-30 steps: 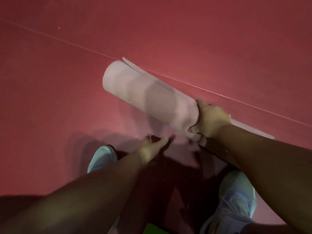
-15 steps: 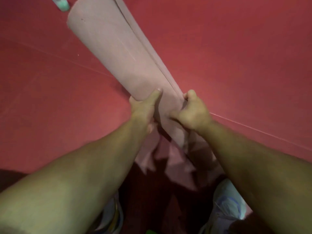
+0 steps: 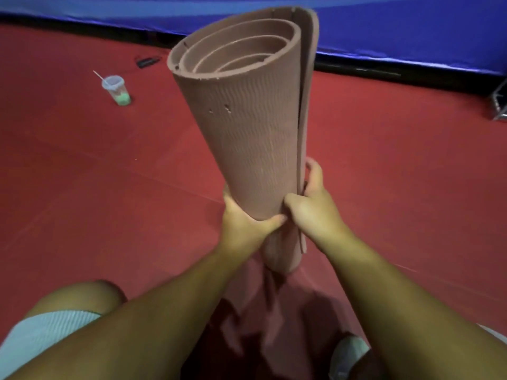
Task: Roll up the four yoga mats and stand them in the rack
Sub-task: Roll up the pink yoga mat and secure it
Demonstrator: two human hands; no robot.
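A rolled pink-brown yoga mat [image 3: 255, 127] stands almost upright in front of me, its spiral top end facing the camera and its loose outer flap along the right side. My left hand [image 3: 244, 223] grips the lower part of the roll from the left, thumb across the front. My right hand [image 3: 312, 207] grips it from the right, fingers wrapped over the flap. The roll's bottom end hangs just above the red floor [image 3: 109, 201]. No rack and no other mats are in view.
A clear plastic cup [image 3: 116, 90] with a straw and green contents stands on the floor at the far left. A small dark object [image 3: 148, 61] lies behind it. A blue padded barrier [image 3: 411, 28] runs along the back. A metal frame [image 3: 500, 102] pokes in at the right edge.
The roll has been lifted from lying on the floor to nearly upright. My left hand joined my right on it, and my view has tilted up toward the barrier.
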